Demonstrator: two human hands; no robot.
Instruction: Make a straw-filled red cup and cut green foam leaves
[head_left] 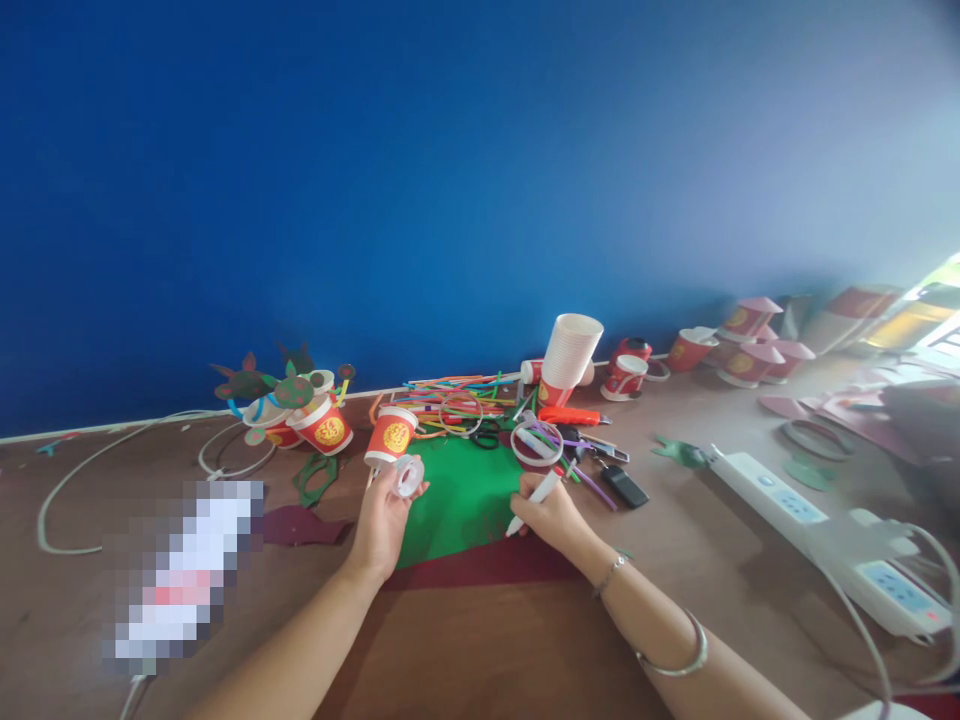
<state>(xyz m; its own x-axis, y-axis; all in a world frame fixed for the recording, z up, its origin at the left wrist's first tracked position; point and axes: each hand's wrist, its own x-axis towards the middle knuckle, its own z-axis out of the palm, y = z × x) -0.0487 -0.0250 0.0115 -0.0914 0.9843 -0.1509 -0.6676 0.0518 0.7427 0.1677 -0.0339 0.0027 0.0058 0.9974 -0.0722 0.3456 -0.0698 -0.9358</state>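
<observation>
My left hand (384, 520) is closed around a clear roll of tape (408, 477), beside a red and white paper cup (391, 435) with a yellow emblem. Between my hands lies green paper (457, 490) over dark red paper (495, 563). My right hand (547, 515) grips a white marker (534, 502), its tip pointing down-left at the green paper's right edge. A silver bracelet and a bangle are on the right arm.
Pipe cleaners (465, 400), a tall cup stack (571, 350), an orange cutter (570, 415) and a black key fob (624, 484) lie behind. Decorated cups (322, 425) stand left. Right are a power strip (772, 485) and pink-topped cups (750, 362).
</observation>
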